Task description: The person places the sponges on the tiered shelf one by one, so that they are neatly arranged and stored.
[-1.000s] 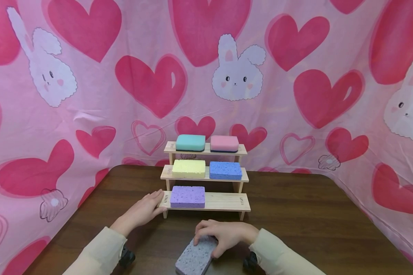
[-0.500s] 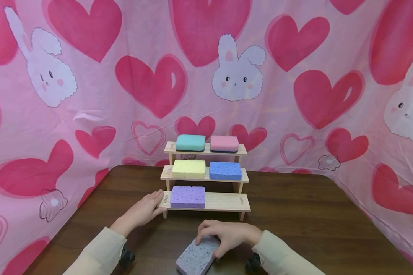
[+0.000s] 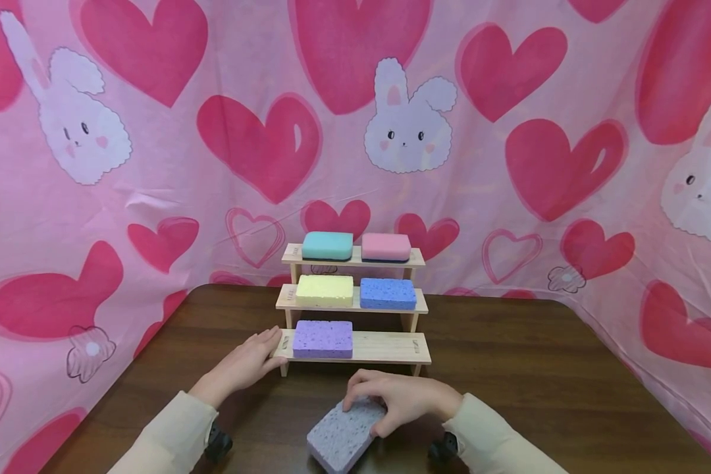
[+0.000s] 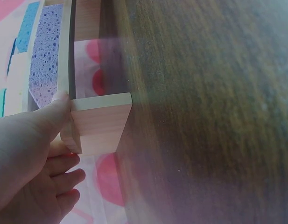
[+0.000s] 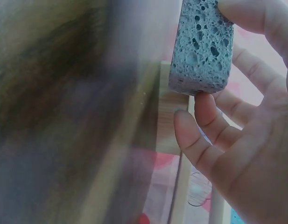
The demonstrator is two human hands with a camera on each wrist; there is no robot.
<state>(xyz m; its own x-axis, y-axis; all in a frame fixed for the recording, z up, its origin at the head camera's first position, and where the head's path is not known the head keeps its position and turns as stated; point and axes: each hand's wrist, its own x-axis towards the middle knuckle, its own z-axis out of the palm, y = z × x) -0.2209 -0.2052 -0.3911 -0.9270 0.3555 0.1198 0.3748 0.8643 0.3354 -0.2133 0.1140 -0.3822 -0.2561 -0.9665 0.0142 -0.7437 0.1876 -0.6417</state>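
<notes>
Between thumb and fingers my right hand (image 3: 409, 398) holds a grey, speckled sponge (image 3: 342, 436) in front of the rack. Seen from the right wrist, the sponge (image 5: 202, 49) shows its porous side, pinched near the upper end, with the lower fingers (image 5: 193, 140) spread beneath. My left hand (image 3: 243, 364) grips the left end of the lowest step of a three-tier wooden display rack (image 3: 386, 343). In the left wrist view the thumb (image 4: 52, 112) lies at the shelf's front edge and the other fingers are curled below. A purple sponge (image 3: 322, 340) sits on that step's left half.
A yellow sponge (image 3: 324, 291) and a blue sponge (image 3: 388, 294) lie on the middle step. On the top step are a teal sponge (image 3: 327, 245) and a pink sponge (image 3: 386, 247). The brown wooden table (image 3: 509, 382) meets a pink heart-patterned curtain (image 3: 343, 164) behind.
My right hand has moved slightly right and toward the rack, bringing the grey sponge, now tilted with its front side more visible. My left hand stays on the rack.
</notes>
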